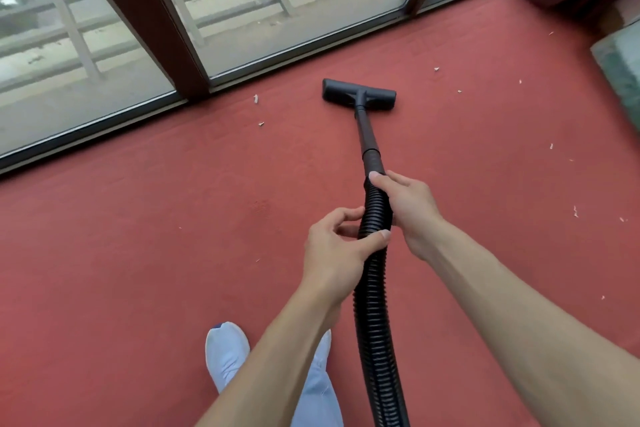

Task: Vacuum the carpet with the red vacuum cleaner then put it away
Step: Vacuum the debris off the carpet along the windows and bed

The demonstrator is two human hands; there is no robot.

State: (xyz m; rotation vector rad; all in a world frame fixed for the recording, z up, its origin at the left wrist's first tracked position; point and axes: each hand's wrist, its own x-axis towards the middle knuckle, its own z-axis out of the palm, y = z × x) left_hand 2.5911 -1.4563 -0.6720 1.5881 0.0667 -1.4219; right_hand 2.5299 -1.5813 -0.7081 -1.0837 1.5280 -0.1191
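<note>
with the right hand point(408, 208) curled round the top of the ribbed hose point(372, 305) and the left hand point(332, 253) wrapped just below, best to press the floor head point(358, 94), lying near the carpet's point(138, 253) window edge, flat and sweep slowly over the pale scraps point(256, 99) beside it.

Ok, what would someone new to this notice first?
The left hand and right hand grip a black ribbed hose in the middle of the view. It leads to a black floor head flat on the red carpet near the window. Around it lie pale scraps.
</note>
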